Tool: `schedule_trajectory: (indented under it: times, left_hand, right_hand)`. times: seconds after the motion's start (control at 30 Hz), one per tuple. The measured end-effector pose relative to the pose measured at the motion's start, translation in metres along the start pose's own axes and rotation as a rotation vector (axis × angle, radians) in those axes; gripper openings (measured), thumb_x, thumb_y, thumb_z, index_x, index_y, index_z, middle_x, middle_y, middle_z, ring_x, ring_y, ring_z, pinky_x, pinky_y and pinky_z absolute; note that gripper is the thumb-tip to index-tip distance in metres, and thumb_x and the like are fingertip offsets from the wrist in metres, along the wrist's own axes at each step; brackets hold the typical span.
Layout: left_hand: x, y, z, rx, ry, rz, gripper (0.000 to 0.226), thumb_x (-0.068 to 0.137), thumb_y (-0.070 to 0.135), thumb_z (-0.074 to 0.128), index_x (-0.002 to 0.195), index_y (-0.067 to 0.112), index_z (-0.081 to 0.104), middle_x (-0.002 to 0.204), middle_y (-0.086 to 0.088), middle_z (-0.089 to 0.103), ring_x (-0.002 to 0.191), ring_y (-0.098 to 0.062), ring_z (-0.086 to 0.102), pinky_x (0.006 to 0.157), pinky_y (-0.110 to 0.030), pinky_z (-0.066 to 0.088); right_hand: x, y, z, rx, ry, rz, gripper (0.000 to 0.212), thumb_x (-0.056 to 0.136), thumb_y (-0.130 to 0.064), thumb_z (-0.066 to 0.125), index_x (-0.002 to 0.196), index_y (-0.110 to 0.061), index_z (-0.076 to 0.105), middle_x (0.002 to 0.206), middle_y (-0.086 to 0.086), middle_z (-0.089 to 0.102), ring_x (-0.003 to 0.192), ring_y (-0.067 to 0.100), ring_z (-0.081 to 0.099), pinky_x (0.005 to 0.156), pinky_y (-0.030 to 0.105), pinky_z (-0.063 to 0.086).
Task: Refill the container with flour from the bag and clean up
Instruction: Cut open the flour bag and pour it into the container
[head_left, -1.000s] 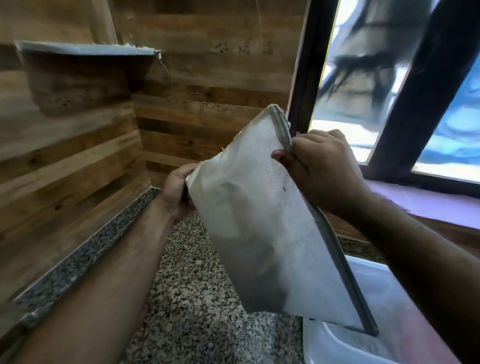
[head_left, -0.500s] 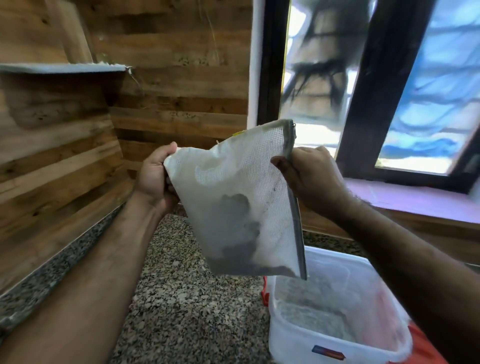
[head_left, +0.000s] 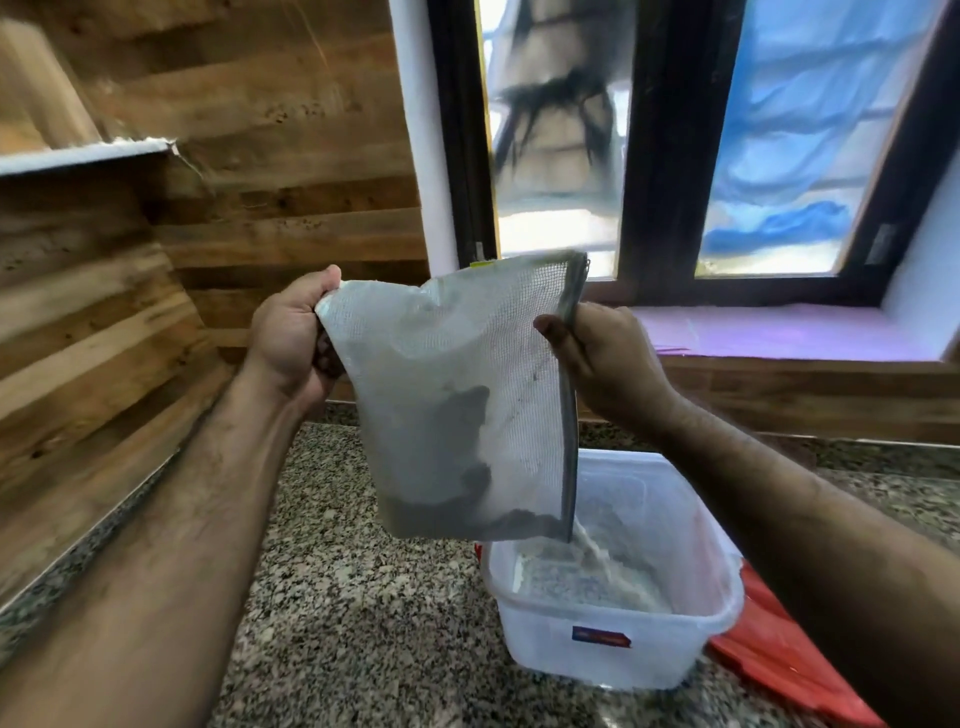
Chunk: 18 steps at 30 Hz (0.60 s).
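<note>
A translucent mesh-patterned flour bag (head_left: 457, 395) hangs tipped above the counter. My left hand (head_left: 291, 332) grips its upper left corner and my right hand (head_left: 608, 358) pinches its zip edge on the right. Flour sits dark in the bag's lower part, and a thin stream of flour (head_left: 589, 545) falls from the bottom right corner. Below it stands a clear plastic container (head_left: 623, 644) with a shallow layer of flour inside.
The container rests on a speckled granite counter (head_left: 353, 623), with a red lid (head_left: 779, 654) under its right side. Wooden plank walls stand left and behind, with a shelf (head_left: 83, 153) at upper left. A dark-framed window (head_left: 670, 156) and pink sill (head_left: 779, 332) lie behind.
The bag has swung from a steep slant to hang more upright over the container. Flour has begun to stream from its lower corner into the container. The view has shifted right and down.
</note>
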<state>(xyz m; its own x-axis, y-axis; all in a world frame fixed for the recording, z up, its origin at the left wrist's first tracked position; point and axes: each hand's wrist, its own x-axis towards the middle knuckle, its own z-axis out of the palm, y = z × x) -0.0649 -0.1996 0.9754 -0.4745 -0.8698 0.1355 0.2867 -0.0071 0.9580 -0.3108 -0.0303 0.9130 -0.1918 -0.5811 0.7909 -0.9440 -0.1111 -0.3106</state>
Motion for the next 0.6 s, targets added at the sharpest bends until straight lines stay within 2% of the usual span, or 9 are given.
schedule_trajectory:
  times: [0.1, 0.23, 0.37, 0.43, 0.5, 0.6]
  left_hand:
    - [0.001, 0.002, 0.008, 0.082, 0.03, 0.012, 0.055, 0.104, 0.034, 0.062, 0.054, 0.02, 0.047, 0.041, 0.007, 0.039, 0.034, -0.01, 0.032, 0.041, -0.018, 0.023]
    - [-0.001, 0.001, 0.026, 0.181, 0.012, 0.019, 0.056, 0.104, 0.036, 0.063, 0.054, 0.02, 0.045, 0.041, 0.006, 0.037, 0.033, -0.01, 0.03, 0.041, -0.018, 0.024]
    - [-0.002, 0.0, 0.042, 0.243, -0.039, -0.011, 0.056, 0.101, 0.038, 0.066, 0.051, 0.019, 0.048, 0.043, 0.005, 0.038, 0.037, -0.014, 0.03, 0.047, -0.023, 0.021]
    - [-0.002, -0.001, 0.051, 0.288, -0.065, 0.002, 0.053, 0.102, 0.035, 0.066, 0.055, 0.02, 0.048, 0.043, 0.005, 0.038, 0.036, -0.013, 0.028, 0.046, -0.022, 0.019]
    - [-0.004, -0.001, 0.063, 0.337, -0.098, 0.028, 0.047, 0.104, 0.031, 0.065, 0.061, 0.02, 0.05, 0.044, 0.006, 0.038, 0.035, -0.012, 0.027, 0.044, -0.021, 0.018]
    - [-0.008, -0.001, 0.079, 0.409, -0.167, 0.057, 0.045, 0.104, 0.029, 0.065, 0.062, 0.017, 0.055, 0.045, 0.004, 0.038, 0.038, -0.014, 0.026, 0.045, -0.022, 0.018]
  right_hand:
    - [-0.015, 0.008, -0.006, 0.017, 0.019, 0.032, 0.049, 0.107, -0.05, 0.043, 0.073, -0.016, 0.051, 0.061, 0.001, 0.051, 0.051, 0.022, 0.049, 0.052, 0.026, 0.033]
    - [-0.035, 0.024, -0.009, -0.002, 0.027, 0.114, 0.058, 0.107, -0.055, 0.041, 0.072, -0.01, 0.053, 0.063, 0.004, 0.053, 0.054, 0.027, 0.051, 0.053, 0.034, 0.039]
    - [-0.055, 0.029, -0.013, 0.039, 0.033, 0.157, 0.044, 0.106, -0.052, 0.043, 0.076, -0.021, 0.05, 0.063, -0.007, 0.05, 0.051, 0.011, 0.049, 0.052, 0.021, 0.035]
    - [-0.067, 0.032, -0.013, 0.063, 0.031, 0.209, 0.04, 0.106, -0.052, 0.045, 0.078, -0.024, 0.051, 0.066, -0.014, 0.051, 0.058, 0.0, 0.052, 0.054, 0.015, 0.035]
    - [-0.079, 0.037, -0.012, 0.112, 0.041, 0.284, 0.037, 0.106, -0.051, 0.047, 0.08, -0.025, 0.055, 0.071, -0.016, 0.056, 0.063, -0.001, 0.057, 0.056, 0.02, 0.04]
    - [-0.096, 0.043, -0.013, 0.19, 0.057, 0.409, 0.052, 0.104, -0.057, 0.046, 0.085, -0.013, 0.066, 0.08, -0.001, 0.069, 0.072, 0.012, 0.068, 0.059, 0.036, 0.053]
